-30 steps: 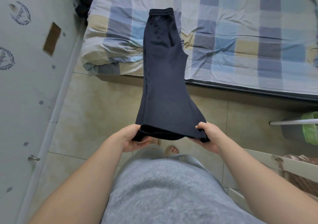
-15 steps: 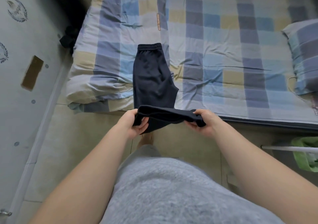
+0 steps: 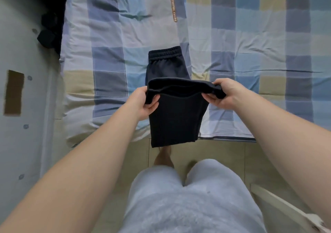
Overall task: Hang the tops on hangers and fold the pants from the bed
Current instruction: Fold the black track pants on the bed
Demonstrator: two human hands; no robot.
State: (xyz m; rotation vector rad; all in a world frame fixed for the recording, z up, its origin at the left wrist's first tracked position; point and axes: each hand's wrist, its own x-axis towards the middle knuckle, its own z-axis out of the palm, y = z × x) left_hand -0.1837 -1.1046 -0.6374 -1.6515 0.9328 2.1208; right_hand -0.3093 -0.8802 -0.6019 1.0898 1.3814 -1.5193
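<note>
Pants [image 3: 166,68] of dark navy cloth are partly on the bed [image 3: 250,36] and partly in the air, close to the bed's front edge and nearer to its left edge than to the right side. The waistband [image 3: 164,53] lies flat on the checked cover. The leg ends are lifted above the lying part.

The left hand [image 3: 143,102] grips one corner of the leg ends, with the thumb on top and the fingers curled under the cloth. The right hand [image 3: 223,95] grips the other corner in the same way, pinching it between thumb and curled fingers. The two hands are apart by the width of the pants, so the hem edge is stretched almost straight between them. I think this is the reason for the grip: a tight, level edge can be laid squarely on the waistband, and the two legs do not slide apart.

Between the hands and the bed the cloth makes a loop. Its lowest bend hangs just past the front edge, above the tiled floor [image 3: 223,154]. The flat part on the bed seems to serve as an anchor for the fold.

The long axis of the pants runs from the front edge toward the far side of the bed, almost straight away from the person. The waistband points away, and the leg ends are doubled back over the middle. In my judgement the fold in half is in progress and not yet laid down.
</note>
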